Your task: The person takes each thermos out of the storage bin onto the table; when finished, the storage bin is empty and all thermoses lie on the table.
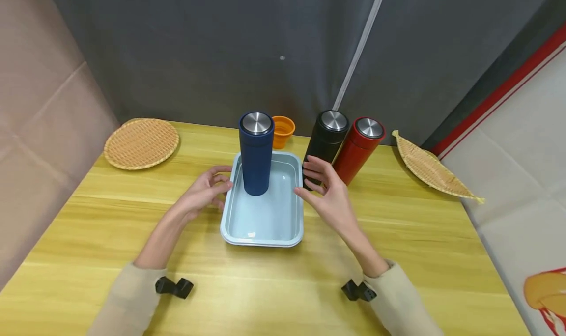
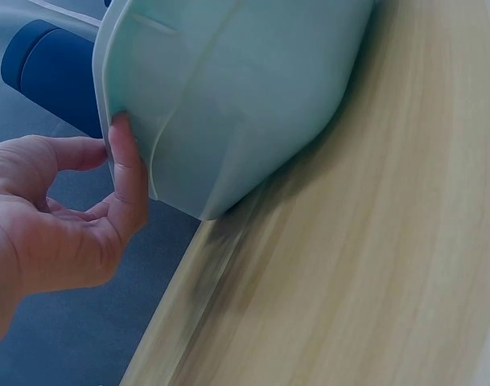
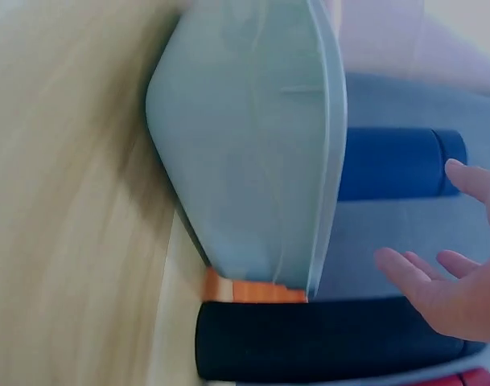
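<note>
A light blue plastic tray sits on the table, with a dark blue thermos flask upright in its back left part. My left hand pinches the tray's left rim; in the left wrist view the thumb lies at the edge and a finger presses the wall under the lip. On the other side, my right hand is spread beside the right rim, fingers loosely bent and holding nothing. The right wrist view shows it apart from the tray, above the black thermos flask.
A red thermos flask stands right of the black one. Behind the tray is an orange cup. A round woven tray lies back left, and a leaf-shaped woven basket lies at the right. A grey curtain closes off the back.
</note>
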`<state>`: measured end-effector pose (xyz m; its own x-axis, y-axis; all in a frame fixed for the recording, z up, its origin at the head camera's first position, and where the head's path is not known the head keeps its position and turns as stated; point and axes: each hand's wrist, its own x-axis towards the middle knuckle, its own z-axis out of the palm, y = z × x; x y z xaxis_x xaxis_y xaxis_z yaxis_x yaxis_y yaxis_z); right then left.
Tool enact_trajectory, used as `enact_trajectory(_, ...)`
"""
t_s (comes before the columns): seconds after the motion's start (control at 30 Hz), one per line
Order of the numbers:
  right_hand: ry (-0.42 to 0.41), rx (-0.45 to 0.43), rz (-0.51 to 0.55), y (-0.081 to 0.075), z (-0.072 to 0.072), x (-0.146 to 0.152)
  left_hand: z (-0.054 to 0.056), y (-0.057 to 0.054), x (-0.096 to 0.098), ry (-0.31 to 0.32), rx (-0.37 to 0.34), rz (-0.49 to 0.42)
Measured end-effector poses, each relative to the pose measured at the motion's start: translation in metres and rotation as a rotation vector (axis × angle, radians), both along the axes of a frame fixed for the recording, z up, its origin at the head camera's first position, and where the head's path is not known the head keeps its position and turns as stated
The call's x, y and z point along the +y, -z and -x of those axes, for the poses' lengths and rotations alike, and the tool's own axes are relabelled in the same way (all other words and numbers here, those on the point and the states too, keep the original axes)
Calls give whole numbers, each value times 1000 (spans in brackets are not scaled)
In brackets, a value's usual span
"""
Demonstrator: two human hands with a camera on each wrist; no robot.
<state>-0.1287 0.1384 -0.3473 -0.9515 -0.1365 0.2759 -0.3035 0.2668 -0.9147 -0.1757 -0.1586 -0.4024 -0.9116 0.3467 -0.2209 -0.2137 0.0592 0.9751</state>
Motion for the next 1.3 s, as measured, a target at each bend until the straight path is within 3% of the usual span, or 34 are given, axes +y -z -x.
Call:
enact_trajectory(0.3, -106, -50, -56, -8, 34, -36, -1, 0, -3, -4, -2, 12)
enact_trajectory(0.47, -194, -111, -90, -4, 50, -53, 0, 0, -3, -11, -9, 21)
enact_trajectory(0.87, -151, -136, -121, 4, 60, -63, 0, 2, 4, -16, -12, 2)
enact_trajectory(1.3, -92, -71, -206, 5, 68, -72, 0, 1, 1, -28, -15, 1)
